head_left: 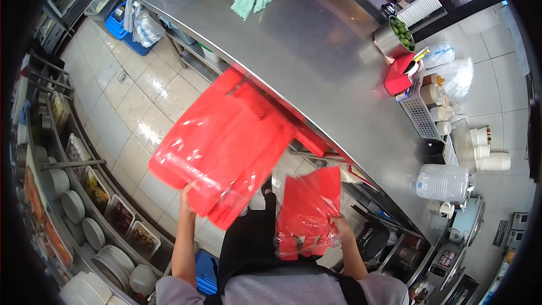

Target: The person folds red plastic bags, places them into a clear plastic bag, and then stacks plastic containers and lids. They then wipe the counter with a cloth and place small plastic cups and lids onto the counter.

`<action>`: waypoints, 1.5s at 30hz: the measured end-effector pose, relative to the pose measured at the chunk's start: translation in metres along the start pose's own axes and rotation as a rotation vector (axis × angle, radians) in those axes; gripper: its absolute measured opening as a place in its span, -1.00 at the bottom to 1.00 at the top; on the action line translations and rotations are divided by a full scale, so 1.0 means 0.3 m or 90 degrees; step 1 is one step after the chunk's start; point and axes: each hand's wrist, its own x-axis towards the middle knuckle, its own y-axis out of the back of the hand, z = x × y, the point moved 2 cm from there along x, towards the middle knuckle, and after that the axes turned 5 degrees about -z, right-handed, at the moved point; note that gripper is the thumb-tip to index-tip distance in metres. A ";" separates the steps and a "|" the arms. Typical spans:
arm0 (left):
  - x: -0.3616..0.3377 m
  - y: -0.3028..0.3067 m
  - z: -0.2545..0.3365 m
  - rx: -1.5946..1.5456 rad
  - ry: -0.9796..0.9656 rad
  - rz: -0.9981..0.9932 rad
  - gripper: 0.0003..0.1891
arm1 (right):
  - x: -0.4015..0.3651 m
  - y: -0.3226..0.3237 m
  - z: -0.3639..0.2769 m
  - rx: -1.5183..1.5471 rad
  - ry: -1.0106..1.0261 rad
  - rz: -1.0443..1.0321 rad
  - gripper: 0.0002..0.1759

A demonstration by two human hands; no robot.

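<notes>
My left hand [187, 201] is closed on the lower left edge of a big stack of red plastic bags [220, 141] in clear wrap. The stack lies tilted in front of me, its far corner overlapping the edge of the steel counter [316, 39]. My right hand [337, 227] grips a smaller pack of red plastic bags [309, 206], also in shiny clear film, held low near my body. Its fingers are partly hidden by the film. More red plastic [310, 141] shows under the counter edge behind the big stack.
A pale green cloth [252, 1] lies on the counter. At its right end stand a pot of green fruit [400, 35], a grey basket of bottles [420, 110] and clear plastic containers [442, 182]. Shelves with stacked plates [73, 206] and food tubs [118, 214] line my left.
</notes>
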 end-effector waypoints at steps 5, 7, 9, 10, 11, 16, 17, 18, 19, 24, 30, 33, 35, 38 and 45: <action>0.401 -0.357 -0.274 -0.051 0.131 -0.147 -0.65 | -0.029 0.031 0.115 0.119 0.012 0.007 -0.73; 0.583 -0.486 -0.432 -0.079 0.142 -0.209 -0.64 | -0.055 -0.006 0.097 0.202 0.011 0.007 -0.66; 0.753 -0.613 -0.588 -0.057 0.105 -0.246 -0.57 | -0.086 -0.065 0.055 0.271 0.006 -0.010 -0.54; 0.796 -0.669 -0.644 -0.022 0.063 -0.251 -0.50 | -0.095 -0.077 0.053 0.306 0.002 -0.017 -0.48; 0.806 -0.690 -0.663 0.089 0.130 -0.128 -0.39 | -0.073 -0.075 0.082 0.306 0.008 -0.023 -0.47; 0.757 -0.589 -0.573 0.483 0.060 -0.063 -0.19 | -0.054 -0.198 0.026 0.391 -0.019 -0.094 -0.53; 0.631 -0.583 -0.460 0.421 -0.018 -0.118 -0.32 | -0.033 -0.220 0.040 0.419 -0.007 -0.107 -0.55; 0.530 -0.546 -0.366 0.405 -0.107 -0.128 -0.46 | -0.007 -0.255 0.040 0.446 0.010 -0.124 -0.56; 0.411 -0.524 -0.257 0.422 -0.148 -0.063 -0.56 | -0.019 -0.309 0.001 0.495 0.011 -0.145 -0.56; -0.107 -0.329 -0.084 0.482 -0.210 0.115 -0.84 | 0.000 -0.534 -0.040 0.594 0.061 -0.233 -0.56; -0.391 -0.334 -0.192 0.341 -0.307 0.130 -0.84 | -0.011 -0.674 -0.107 0.606 0.091 -0.335 -0.50; -0.381 -0.337 -0.230 0.356 -0.227 0.061 -0.77 | -0.025 -0.690 -0.118 0.553 0.115 -0.365 -0.46; -0.353 -0.315 -0.233 0.324 -0.154 0.018 -0.72 | -0.075 -0.715 -0.128 0.524 0.116 -0.403 -0.45; -0.221 -0.176 -0.273 0.058 -0.004 0.037 -0.59 | -0.148 -0.757 -0.154 0.457 0.118 -0.487 -0.44; -0.317 -0.334 -0.171 0.307 -0.143 -0.017 -0.50 | -0.123 -0.688 -0.085 0.189 0.188 -0.743 -0.26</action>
